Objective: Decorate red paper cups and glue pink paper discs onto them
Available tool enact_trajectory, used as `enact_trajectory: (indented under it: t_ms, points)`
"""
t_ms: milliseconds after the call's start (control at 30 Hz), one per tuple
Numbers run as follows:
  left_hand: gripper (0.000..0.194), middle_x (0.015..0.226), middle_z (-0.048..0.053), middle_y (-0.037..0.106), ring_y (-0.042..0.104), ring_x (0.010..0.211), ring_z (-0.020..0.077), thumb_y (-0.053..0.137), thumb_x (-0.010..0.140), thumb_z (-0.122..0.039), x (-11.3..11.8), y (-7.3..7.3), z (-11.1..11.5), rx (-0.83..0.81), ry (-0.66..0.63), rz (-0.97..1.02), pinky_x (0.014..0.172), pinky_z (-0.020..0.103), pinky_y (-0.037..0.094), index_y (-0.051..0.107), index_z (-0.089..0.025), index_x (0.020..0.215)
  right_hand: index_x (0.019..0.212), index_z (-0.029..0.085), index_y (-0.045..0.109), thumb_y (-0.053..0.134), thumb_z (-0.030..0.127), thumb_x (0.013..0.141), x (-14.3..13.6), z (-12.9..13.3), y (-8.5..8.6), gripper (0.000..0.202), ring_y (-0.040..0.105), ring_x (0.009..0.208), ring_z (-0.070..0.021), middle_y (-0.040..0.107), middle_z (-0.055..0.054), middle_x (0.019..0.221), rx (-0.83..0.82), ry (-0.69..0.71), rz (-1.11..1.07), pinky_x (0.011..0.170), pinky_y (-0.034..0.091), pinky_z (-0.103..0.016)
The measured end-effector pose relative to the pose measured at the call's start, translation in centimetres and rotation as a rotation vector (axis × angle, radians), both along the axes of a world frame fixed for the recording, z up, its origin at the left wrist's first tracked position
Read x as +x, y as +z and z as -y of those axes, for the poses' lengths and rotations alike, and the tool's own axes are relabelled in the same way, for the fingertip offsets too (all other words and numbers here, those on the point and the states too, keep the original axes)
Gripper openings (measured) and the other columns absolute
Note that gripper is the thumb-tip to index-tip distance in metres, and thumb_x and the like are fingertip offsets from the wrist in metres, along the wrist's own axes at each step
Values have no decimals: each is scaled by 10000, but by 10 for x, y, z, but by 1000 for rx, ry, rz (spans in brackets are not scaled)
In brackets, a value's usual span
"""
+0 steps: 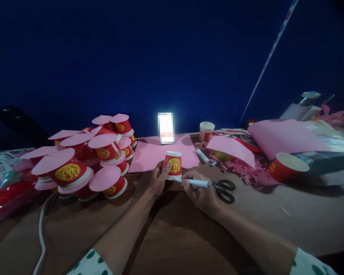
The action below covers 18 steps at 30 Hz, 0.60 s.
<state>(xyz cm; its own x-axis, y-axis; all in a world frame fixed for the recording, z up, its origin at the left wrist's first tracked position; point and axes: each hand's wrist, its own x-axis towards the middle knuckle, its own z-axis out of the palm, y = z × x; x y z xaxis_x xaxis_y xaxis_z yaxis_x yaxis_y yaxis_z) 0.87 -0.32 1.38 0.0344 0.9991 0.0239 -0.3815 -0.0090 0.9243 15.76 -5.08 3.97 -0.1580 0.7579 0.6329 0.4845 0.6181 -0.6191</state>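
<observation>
My left hand [158,178] is closed round a red paper cup [173,165] with a gold emblem, its white rim facing up. In my right hand [203,195] is a white marker [199,183], its tip at the white lower edge of the cup; whether it touches I cannot tell. Black-handled scissors [225,190] lie just right of my right hand, their blades hidden behind it. Behind the cup a sheet of pink paper [145,154] lies flat on the table.
Several red cups with pink paper discs [70,168] are piled at the left, near a white cable [41,229]. A bright screen [166,128] stands behind. On the right are another cup [286,168], pink scraps [252,172], a pink sheet [286,135] and a marker cap [202,156].
</observation>
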Motion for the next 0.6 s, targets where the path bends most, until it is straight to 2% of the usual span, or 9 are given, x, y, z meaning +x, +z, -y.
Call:
enact_trajectory:
  t_ms: [600]
  points:
    - [368, 864, 51, 687, 629, 787, 185, 670, 690, -446, -2, -4, -1, 33, -19, -33, 757, 310, 463, 622, -167, 925, 753, 187, 553, 483, 241, 840, 4, -5, -6, 125, 534, 577, -133, 593, -13, 657, -53, -25, -38, 522, 407, -229]
